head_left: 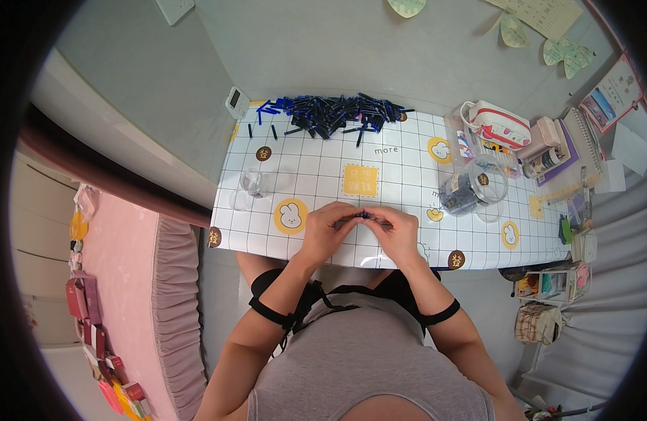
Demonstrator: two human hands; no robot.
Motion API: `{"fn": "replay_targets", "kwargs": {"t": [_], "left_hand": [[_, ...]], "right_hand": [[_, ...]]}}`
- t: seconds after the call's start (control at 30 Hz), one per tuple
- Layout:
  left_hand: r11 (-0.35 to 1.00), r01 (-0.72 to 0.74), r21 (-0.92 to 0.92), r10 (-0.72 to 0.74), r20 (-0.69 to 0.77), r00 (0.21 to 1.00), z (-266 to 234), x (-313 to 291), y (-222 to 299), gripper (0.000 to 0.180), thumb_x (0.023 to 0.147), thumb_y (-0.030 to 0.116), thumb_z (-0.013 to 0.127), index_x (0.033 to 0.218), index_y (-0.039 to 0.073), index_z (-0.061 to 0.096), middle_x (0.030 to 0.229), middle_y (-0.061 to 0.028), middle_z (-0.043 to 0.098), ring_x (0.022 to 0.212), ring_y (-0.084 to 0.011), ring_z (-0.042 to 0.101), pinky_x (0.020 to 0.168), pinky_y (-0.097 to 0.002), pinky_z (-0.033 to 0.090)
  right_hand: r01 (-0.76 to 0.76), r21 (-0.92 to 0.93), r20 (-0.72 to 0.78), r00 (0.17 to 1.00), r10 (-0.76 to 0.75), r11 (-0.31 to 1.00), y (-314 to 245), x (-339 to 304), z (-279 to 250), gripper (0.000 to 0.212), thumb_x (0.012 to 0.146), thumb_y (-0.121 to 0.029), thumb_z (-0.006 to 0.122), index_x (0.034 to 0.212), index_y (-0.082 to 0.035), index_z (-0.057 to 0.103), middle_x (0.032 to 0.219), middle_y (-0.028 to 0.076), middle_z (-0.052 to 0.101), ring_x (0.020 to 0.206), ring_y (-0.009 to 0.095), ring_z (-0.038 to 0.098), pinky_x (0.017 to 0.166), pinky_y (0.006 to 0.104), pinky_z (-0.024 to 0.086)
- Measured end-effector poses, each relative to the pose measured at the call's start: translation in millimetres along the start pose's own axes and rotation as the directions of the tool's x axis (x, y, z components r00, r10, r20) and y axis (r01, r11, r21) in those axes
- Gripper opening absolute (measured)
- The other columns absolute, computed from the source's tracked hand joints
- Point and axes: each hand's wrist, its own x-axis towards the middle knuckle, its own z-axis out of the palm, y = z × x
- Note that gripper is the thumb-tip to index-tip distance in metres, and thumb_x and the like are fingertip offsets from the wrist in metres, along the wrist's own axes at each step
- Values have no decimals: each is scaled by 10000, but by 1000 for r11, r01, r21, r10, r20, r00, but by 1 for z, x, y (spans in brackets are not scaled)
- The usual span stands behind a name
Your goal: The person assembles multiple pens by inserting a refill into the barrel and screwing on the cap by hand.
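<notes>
Close to the table's front edge, my left hand (328, 228) and my right hand (398, 231) meet fingertip to fingertip. Both pinch a small dark blue ink cartridge (364, 215), mostly covered by the fingers. A large heap of similar dark blue cartridges (327, 112) lies along the back of the table, with a few strays at its left. To the right of my hands, a clear jar (458, 196) contains many dark pieces. On the left side sits a small clear cup (253, 184), whose contents are too small to make out.
The white grid-patterned tabletop (309, 165) meets a wall behind. A white digital device (236, 102) stands at the back left corner. On the right are a white and red pencil case (502, 125), notebooks and a clear bin. A pink bed (130, 281) lies left of the table.
</notes>
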Motion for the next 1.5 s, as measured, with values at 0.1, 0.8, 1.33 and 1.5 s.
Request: {"fn": "replay_targets", "kwargs": {"t": [0.1, 0.8, 1.33, 1.5], "left_hand": [[1000, 23, -5, -23, 5, 1000, -1, 0, 0, 209, 924, -3, 841, 1132, 19, 828, 1041, -112, 808, 850, -188, 782, 726, -287, 642], [928, -357, 110, 330, 207, 921, 2, 52, 134, 199, 887, -32, 844, 1074, 30, 814, 990, -117, 807, 895, -278, 790, 766, -344, 626], [871, -490, 0, 486, 142, 863, 146, 147, 155, 199, 918, 97, 861, 1113, 58, 852, 1023, -126, 842, 848, -230, 825, 748, -301, 634], [869, -468, 157, 451, 136, 882, 152, 141, 144, 166, 906, 134, 873, 1061, 77, 858, 1000, -106, 843, 823, -249, 810, 701, -310, 611]], "right_hand": [[13, 0, -1, 1000, -13, 1000, 1, 1, -1, 261, 888, -37, 890, 1141, -51, 828, 991, 106, 837, 857, 184, 820, 704, 277, 633], [283, -145, -295, 902, -315, 948, -84, 0, -87, 213, 808, 39, 898, 1003, -15, 832, 933, 129, 823, 813, 246, 797, 719, 307, 613], [152, -243, -379, 894, -238, 958, -54, 37, -229, 228, 923, -11, 830, 1149, -38, 835, 1041, 128, 837, 912, 233, 807, 812, 321, 633], [203, -347, -265, 915, -303, 916, -45, 39, -238, 196, 919, -48, 837, 1115, -46, 830, 1029, 117, 822, 906, 280, 793, 775, 345, 624]]}}
